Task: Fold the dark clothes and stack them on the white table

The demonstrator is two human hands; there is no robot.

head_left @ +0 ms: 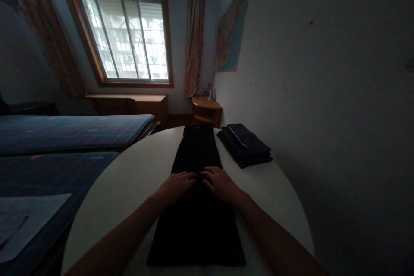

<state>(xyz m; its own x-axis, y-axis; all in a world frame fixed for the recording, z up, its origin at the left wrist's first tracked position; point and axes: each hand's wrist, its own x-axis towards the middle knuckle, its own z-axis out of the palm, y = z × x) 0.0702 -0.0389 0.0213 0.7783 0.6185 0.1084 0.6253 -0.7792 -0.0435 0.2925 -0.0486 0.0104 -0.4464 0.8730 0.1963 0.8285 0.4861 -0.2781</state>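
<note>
A long dark garment [199, 224], which looks like a pair of trousers laid flat, runs from the near side of the round white table [123, 181] to its far edge. My left hand [181, 184] rests palm down on its middle, fingers stretched out. Beside it my right hand [220, 182] lies on the cloth as well, with the fingers slightly spread. The fingertips of both hands almost meet, and neither hand grips the fabric. Dark shadow hides most of the garment's folds and seams.
A stack of folded dark clothes [246, 144] sits at the table's far right. The wall [323, 95] runs along the right side. On the left are beds with blue plaid mattresses [71, 133] and a white sheet of paper [32, 220]. A corner shelf [207, 103] stands beyond.
</note>
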